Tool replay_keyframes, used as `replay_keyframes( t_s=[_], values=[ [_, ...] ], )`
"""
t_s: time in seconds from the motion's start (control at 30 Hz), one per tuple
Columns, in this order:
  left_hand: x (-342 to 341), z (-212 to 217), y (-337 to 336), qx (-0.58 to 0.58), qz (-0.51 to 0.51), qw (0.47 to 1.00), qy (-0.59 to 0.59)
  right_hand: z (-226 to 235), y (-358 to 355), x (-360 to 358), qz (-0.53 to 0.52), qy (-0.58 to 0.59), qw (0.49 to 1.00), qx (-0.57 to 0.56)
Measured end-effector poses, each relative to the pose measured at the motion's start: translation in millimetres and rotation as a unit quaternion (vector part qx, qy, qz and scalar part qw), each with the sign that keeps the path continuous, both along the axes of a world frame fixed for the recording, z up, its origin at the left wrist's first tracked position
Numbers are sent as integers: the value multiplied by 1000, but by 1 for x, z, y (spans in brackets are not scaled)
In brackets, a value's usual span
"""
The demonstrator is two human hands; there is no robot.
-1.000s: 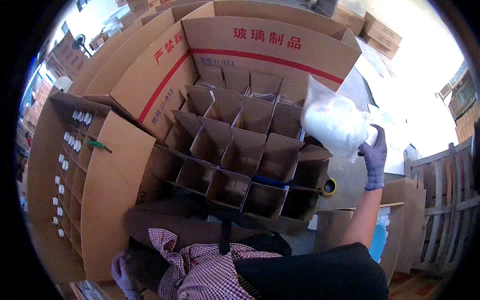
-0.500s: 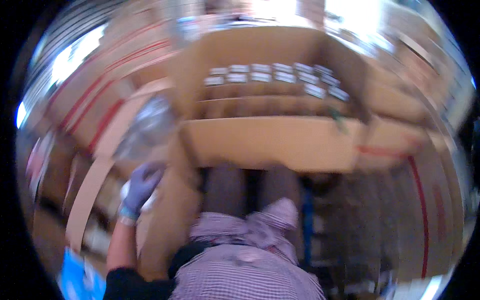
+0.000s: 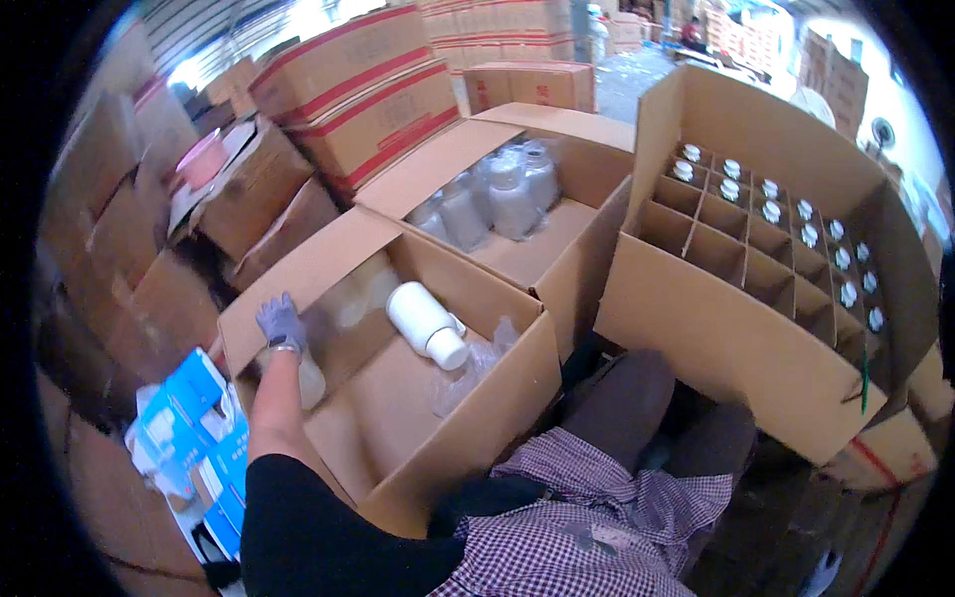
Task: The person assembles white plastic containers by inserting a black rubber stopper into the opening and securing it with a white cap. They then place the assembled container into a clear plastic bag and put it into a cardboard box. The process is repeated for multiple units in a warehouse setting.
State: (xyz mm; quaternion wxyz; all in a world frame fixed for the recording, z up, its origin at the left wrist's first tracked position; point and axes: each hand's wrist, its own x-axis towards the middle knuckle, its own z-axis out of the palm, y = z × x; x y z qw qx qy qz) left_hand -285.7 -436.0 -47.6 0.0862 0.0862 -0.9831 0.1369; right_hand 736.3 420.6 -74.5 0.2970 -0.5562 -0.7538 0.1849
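My left hand (image 3: pixel 282 320), in a pale purple glove, lies on the flap at the left side of an open cardboard box (image 3: pixel 477 423). Its fingers are stretched out and spread, holding nothing. Just below the hand, inside the box, a translucent whitish container (image 3: pixel 311 383) is partly hidden by my forearm. A white jug (image 3: pixel 423 320) with a handle lies on its side in the same box. Crumpled clear plastic (image 3: pixel 473 373) is beside it. Under the far flap sits another pale, rounded thing (image 3: pixel 360 291). My right hand is out of view.
A neighbouring box (image 3: pixel 582 254) holds several plastic-wrapped grey bottles (image 3: pixel 509 204). To the right stands a tall divided carton (image 3: pixel 716 328), with white-capped items in its far cells. Blue-and-white boxes (image 3: pixel 184 423) lie at left; stacked cartons (image 3: pixel 373 124) and a pink tape roll (image 3: pixel 203 159) are behind.
My view has swung left, so the divided carton now sits at the right and the box with the white jug is central. My left hand now rests spread on the flap.
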Motion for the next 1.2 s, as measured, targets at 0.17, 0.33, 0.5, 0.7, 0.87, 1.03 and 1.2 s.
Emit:
replay_keyframes(
  t_s=[0.17, 0.33, 0.5, 0.7, 0.87, 1.03, 1.2],
  values=[
    [-2, 93, -30, -13, 3, 996, 93, 7, -57, -168, -42, -39, 998, 5],
    [-8, 184, -39, 28, -106, 983, 150, -9, -53, -183, 18, 9, 1000, -24],
    [116, 283, -30, 14, -162, 957, 240, -11, -73, -286, 49, 62, 994, -70],
    [207, 325, 49, -77, -270, 887, 366, -27, -59, -354, 152, 114, 978, -86],
    [170, 324, 41, -28, -248, 909, 335, -10, -80, -376, 167, 126, 975, -79],
    [120, 285, -73, 135, -152, 944, 259, -30, -82, -347, 175, 89, 976, -96],
    [63, 156, -142, 141, -112, 977, 109, -54, -84, -343, 178, 43, 980, -74]
  ],
)
